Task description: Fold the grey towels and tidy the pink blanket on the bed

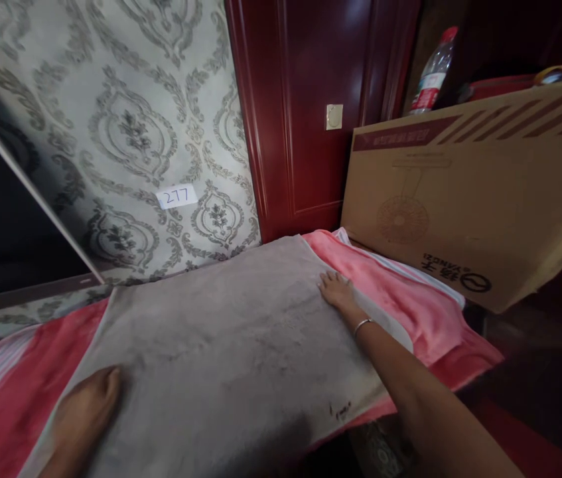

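Note:
A grey towel (221, 345) lies spread out across a pink-and-red cloth (405, 285), with dark marks near its front right corner. My right hand (336, 290) rests flat on the grey towel near its far right edge, fingers apart, a thin bracelet on the wrist. At the near left edge of the towel is my left hand (89, 405), its fingers curled in. Whatever those fingers hold, if anything, is hidden under the hand. Red and striped parts of the lower cloth show to the left of the towel.
A large cardboard box (499, 179) stands at the right, with a plastic bottle (428, 83) behind it. A dark red door (305, 66) and patterned wallpaper (134, 126) with a paper label (177, 196) rise behind. A dark screen (6, 212) is at the left.

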A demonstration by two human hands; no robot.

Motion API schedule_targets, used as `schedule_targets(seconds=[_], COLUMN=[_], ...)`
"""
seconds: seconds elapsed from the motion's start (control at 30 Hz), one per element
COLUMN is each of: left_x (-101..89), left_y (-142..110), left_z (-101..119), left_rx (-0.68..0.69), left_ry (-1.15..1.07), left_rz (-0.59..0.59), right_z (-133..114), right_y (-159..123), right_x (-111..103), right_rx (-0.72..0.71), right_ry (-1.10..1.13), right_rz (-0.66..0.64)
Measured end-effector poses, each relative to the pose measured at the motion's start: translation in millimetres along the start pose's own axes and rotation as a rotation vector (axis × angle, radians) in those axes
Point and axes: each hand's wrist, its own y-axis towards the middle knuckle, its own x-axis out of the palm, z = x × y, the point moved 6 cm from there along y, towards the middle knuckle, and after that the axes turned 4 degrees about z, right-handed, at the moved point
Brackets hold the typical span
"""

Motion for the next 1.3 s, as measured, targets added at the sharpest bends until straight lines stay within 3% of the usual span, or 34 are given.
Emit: schedule_targets(seconds=[0.07, 0.17, 0.27, 0.33, 0.5, 0.6, 0.73, 0.9, 1.03, 1.17, 1.3], left_x=[4.6, 26.0, 49.9, 59.6, 66.7, 66.7, 63.8, 68.4, 74.8, 69.3, 61.6], left_y=[21, 45, 51, 48, 47, 49, 41, 39, 71, 118, 134], left_z=[45, 107, 138, 141, 131, 133, 140, 143, 124, 52, -17], left_rx=[0.140, 0.247, 0.259, 0.261, 0.281, 0.275, 0.254, 0.329, 0.445, 0.152, -0.048], left_ry=[-0.020, -0.008, 0.017, 0.029, 0.032, 0.032, 0.024, -0.076, -0.131, 0.003, 0.051], left_rz=[0.012, -0.029, -0.083, -0.093, -0.099, -0.106, -0.139, -0.233, -0.307, -0.269, -0.199], right_z=[-23, -79, -108, -97, -30, -16, -45, -122, -132, -126, -125], right_y=[4, 8, 17, 35, 91, 103, 89, 33, 14, 18, 18], right_x=[1, 16, 32, 34, 26, 24, 29, 59, 80, 82, 79], right_rx=[-0.040, -0.315, -0.558, -0.527, -0.184, -0.086, -0.065, -0.432, -0.491, -0.508, -0.495], right_ry=[0.022, 0.132, 0.168, 0.116, 0.012, -0.025, -0.067, -0.040, -0.055, -0.054, -0.092], right_rz=[0.050, -0.001, -0.119, -0.119, -0.064, -0.052, -0.048, -0.034, -0.034, 0.001, -0.006])
